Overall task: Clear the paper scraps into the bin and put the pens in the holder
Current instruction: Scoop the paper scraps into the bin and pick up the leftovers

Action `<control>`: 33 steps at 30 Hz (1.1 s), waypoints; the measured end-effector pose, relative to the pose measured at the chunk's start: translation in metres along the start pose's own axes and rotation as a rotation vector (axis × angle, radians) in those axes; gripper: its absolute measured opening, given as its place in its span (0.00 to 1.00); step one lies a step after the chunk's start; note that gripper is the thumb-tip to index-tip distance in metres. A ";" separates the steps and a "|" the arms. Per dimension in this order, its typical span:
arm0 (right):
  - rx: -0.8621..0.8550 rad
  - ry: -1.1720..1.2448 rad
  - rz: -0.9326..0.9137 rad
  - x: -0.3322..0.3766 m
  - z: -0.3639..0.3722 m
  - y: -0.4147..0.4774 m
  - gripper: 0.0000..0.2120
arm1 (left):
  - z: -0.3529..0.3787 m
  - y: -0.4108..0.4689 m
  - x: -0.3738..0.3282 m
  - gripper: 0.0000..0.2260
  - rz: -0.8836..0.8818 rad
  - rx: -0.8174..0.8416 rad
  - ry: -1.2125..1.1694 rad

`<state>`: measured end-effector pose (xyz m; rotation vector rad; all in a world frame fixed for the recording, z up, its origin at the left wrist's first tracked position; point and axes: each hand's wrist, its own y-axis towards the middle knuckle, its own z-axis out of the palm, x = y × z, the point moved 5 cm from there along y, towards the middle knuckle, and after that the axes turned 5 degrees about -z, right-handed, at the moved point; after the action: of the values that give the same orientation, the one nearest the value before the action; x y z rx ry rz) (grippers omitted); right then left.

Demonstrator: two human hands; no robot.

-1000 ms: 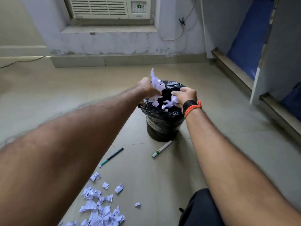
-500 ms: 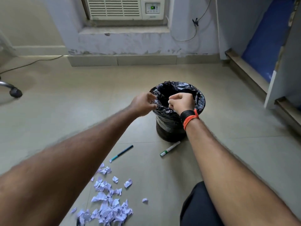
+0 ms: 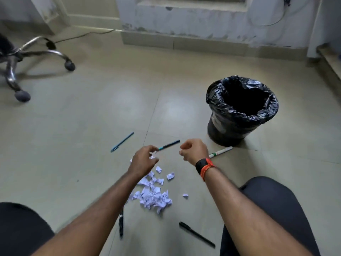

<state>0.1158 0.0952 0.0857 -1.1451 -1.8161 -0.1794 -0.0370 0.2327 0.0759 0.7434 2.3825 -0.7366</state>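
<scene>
The tiled floor [image 3: 92, 115] fills the view. A wheeled chair base [image 3: 22, 56] stands at ten o'clock. At two o'clock stands the bin [image 3: 227, 126], upright, its black liner folded over the rim and its mouth dark inside.

Near the middle, both hands hang just above the floor. The left hand [image 3: 144, 161] has its fingers loosely bent and spread, released, grasping nothing, right over the far edge of the paper scraps [image 3: 153, 194]. The right hand [image 3: 193, 151], with a black and orange wristband [image 3: 204, 166], is at three o'clock of the left, clenched with the fingers tucked in and nothing showing in it.

The scraps lie heaped at six o'clock, between the forearms, with a few stray bits [image 3: 185, 195] at the heap's three o'clock.

Five pens lie loose:
- a black pen [image 3: 196, 234] at five o'clock
- another black pen [image 3: 120, 226], partly under the left forearm
- a blue pen [image 3: 122, 142] at nine o'clock
- a dark pen with a teal end [image 3: 168, 145], beyond the hands
- a white marker [image 3: 220, 152], near the bin's foot
</scene>
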 end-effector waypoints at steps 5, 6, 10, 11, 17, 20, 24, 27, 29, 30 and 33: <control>0.140 -0.276 0.183 -0.075 0.059 -0.034 0.25 | 0.035 -0.038 0.071 0.26 -0.137 0.079 0.200; 0.163 -0.350 0.206 -0.085 0.065 -0.044 0.28 | 0.042 -0.048 0.079 0.30 -0.169 0.079 0.238; 0.287 -0.422 0.374 -0.116 0.090 -0.068 0.38 | 0.071 -0.086 0.102 0.51 -0.379 -0.036 0.259; 0.305 -0.425 0.403 -0.119 0.096 -0.072 0.40 | 0.078 -0.093 0.107 0.56 -0.461 -0.063 0.185; 0.249 -0.275 0.239 -0.101 0.141 -0.073 0.35 | 0.105 -0.098 0.119 0.56 -0.662 -0.079 -0.102; 0.235 -0.008 0.206 -0.071 0.150 -0.074 0.33 | 0.108 -0.097 0.107 0.46 -0.587 -0.098 -0.188; -0.014 0.075 0.242 -0.070 0.137 -0.074 0.31 | 0.111 -0.102 0.110 0.42 -0.527 -0.170 -0.157; 0.123 -0.114 0.243 -0.090 0.145 -0.076 0.40 | 0.103 -0.100 0.134 0.42 -0.461 -0.262 -0.090; 0.293 -0.252 0.188 -0.098 0.158 -0.081 0.51 | 0.094 -0.098 0.145 0.35 -0.399 -0.308 0.005; 0.354 -0.318 0.124 -0.097 0.163 -0.083 0.54 | 0.087 -0.096 0.149 0.33 -0.379 -0.329 0.036; 0.452 -0.510 -0.065 -0.084 0.176 -0.074 0.58 | 0.068 -0.076 0.154 0.33 -0.383 -0.279 0.072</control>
<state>-0.0426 0.0993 -0.0496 -0.8517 -2.1859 0.5086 -0.1716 0.1893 -0.0427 0.2026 2.6552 -0.5097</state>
